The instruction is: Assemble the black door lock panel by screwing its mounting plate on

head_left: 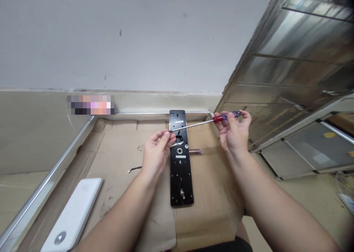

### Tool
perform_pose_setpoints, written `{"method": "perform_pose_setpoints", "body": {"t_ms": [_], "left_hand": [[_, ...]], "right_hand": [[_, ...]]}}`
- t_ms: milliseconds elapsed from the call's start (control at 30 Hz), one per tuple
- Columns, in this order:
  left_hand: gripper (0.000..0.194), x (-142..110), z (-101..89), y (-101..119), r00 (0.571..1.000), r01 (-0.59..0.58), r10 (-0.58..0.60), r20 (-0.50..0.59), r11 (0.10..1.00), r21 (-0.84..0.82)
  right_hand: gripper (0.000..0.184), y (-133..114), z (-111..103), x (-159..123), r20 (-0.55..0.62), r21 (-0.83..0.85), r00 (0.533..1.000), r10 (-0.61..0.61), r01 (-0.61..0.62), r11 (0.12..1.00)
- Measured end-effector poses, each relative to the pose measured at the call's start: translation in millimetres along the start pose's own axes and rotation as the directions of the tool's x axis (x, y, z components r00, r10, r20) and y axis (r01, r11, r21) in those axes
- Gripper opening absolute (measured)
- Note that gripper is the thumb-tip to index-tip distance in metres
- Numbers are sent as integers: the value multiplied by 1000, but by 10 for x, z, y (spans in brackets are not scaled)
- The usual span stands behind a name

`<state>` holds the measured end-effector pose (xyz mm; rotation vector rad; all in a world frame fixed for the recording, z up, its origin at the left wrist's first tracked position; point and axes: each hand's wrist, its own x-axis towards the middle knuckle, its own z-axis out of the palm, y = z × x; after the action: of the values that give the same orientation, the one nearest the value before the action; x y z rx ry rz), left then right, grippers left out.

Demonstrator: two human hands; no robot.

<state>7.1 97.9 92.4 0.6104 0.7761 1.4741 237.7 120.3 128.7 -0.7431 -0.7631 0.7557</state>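
The right hand (pixel 233 137) grips a red-and-purple screwdriver (pixel 227 116), its fingers (pixel 231 123) closed around the handle and the steel shaft running toward 9 o'clock. The left hand (pixel 155 154) sits at the shaft's tip, its fingers (pixel 165 137) curled narrowly at the upper left edge of a black lock plate (pixel 180 178); whether they hold shaft or plate, I cannot tell. The plate lies lengthwise on a cardboard sheet (pixel 210 196), with a black cable (pixel 135 168) at its 9 o'clock and a white flat device (pixel 73 215) at 7 o'clock.
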Motion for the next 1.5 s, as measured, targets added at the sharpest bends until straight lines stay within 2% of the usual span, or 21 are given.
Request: {"method": "perform_pose_setpoints", "body": {"t_ms": [200, 300, 467, 667, 900, 1033, 1100, 1133, 1167, 1200, 1233, 1267, 1300, 1367, 1433, 1500], "left_hand": [[27, -2, -14, -17, 999, 33, -36, -41, 997, -72], [28, 2, -21, -8, 998, 41, -44, -46, 996, -76], [32, -11, -10, -4, 1000, -8, 7, -19, 998, -61], [33, -43, -14, -9, 992, -124, 123, 4, 992, 30], [36, -89, -58, -44, 986, -166, 162, 38, 972, 167], [39, -94, -26, -30, 987, -155, 141, 75, 959, 238], [52, -102, -16, 57, 977, -199, 156, 142, 908, 369], [61, -122, -24, 120, 966, -250, 188, 177, 851, 462], [70, -158, -45, 191, 948, -316, 238, 209, 761, 567], [70, -216, -82, 261, 923, -380, 305, 234, 631, 676], [58, -298, -135, 320, 894, -423, 361, 264, 487, 764], [42, -402, -204, 359, 882, -431, 368, 294, 379, 819], [28, -523, -287, 370, 884, -427, 345, 316, 318, 847], [17, -785, -471, 296, 924, -377, 177, 338, 294, 878], [29, -1001, -638, 106, 962, -261, 17, 271, 343, 902], [56, -1101, -745, -145, 985, -84, -89, 147, 498, 863]], "right_hand": [[50, -43, 29, -37, 72, 2, 996, -51, 51, 999], [49, -69, 31, -48, 106, 3, 994, -31, 30, 1000], [55, -64, 13, -28, 53, -15, 998, 22, -21, 1000], [58, -20, 8, -13, -51, -41, 998, 40, -42, 998], [71, -3, 43, -42, 27, -34, 998, 58, -57, 998], [70, 7, 51, -51, 47, -39, 997, 68, -66, 997], [70, 8, 45, -41, 38, -40, 997, 60, -58, 997], [70, 8, 37, -30, 30, -40, 998, 51, -50, 998], [69, 9, 25, -14, 17, -39, 999, 39, -39, 998], [68, 11, 9, 6, 0, -37, 1000, 25, -25, 999], [67, 14, -9, 28, -19, -32, 1000, 12, -13, 999], [66, 18, -29, 51, -39, -28, 999, 2, -3, 1000], [65, 23, -48, 73, -60, -23, 998, -4, 2, 1000], [65, 35, -79, 107, -86, -15, 996, -4, 2, 1000], [68, 46, -97, 124, -91, -7, 996, -1, 0, 1000], [70, 54, -105, 129, -89, -5, 996, -5, 4, 1000]]}}
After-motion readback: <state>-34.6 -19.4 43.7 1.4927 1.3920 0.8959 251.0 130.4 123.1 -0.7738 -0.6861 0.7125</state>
